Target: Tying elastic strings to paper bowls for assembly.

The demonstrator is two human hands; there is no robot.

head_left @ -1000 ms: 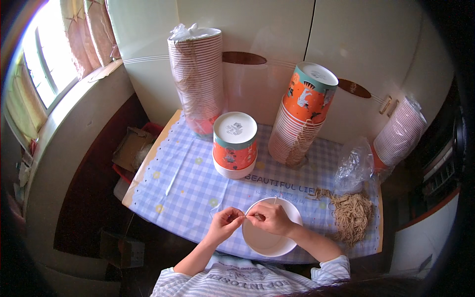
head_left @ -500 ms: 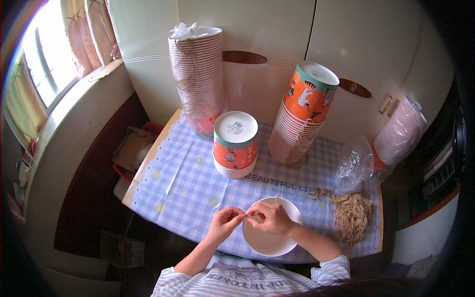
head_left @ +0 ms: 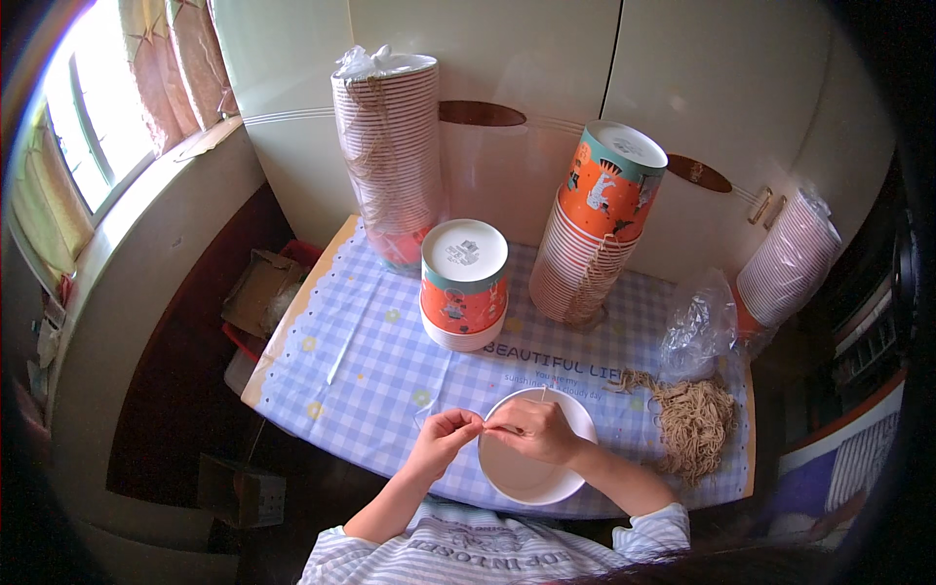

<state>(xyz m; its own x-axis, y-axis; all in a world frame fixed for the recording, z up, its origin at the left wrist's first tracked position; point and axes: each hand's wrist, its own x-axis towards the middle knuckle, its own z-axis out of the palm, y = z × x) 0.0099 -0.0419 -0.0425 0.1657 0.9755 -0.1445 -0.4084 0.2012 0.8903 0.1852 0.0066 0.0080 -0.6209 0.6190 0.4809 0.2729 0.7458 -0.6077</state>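
Note:
A white paper bucket (head_left: 531,475) stands open end up at the table's near edge. Over its left rim my left hand (head_left: 447,436) and my right hand (head_left: 531,429) meet, fingertips pinched together. Whatever lies between those fingertips is too small and covered to make out. A short pale string (head_left: 544,393) shows at the bucket's far rim, just beyond my right hand. Farther right lies a loose heap of beige string (head_left: 694,429).
An upside-down stack of orange and green paper buckets (head_left: 464,302) stands mid-table. Behind it rise a tall plastic-wrapped stack (head_left: 395,146) and another bucket stack (head_left: 585,244). At right are a crumpled clear bag (head_left: 697,331) and a leaning wrapped stack (head_left: 790,258). Cabinet doors (head_left: 526,49) back the table.
My right hand has turned a little, its fingers folding down closer to my left fingertips. My left hand stays almost in place. The buckets and string heap have not moved.

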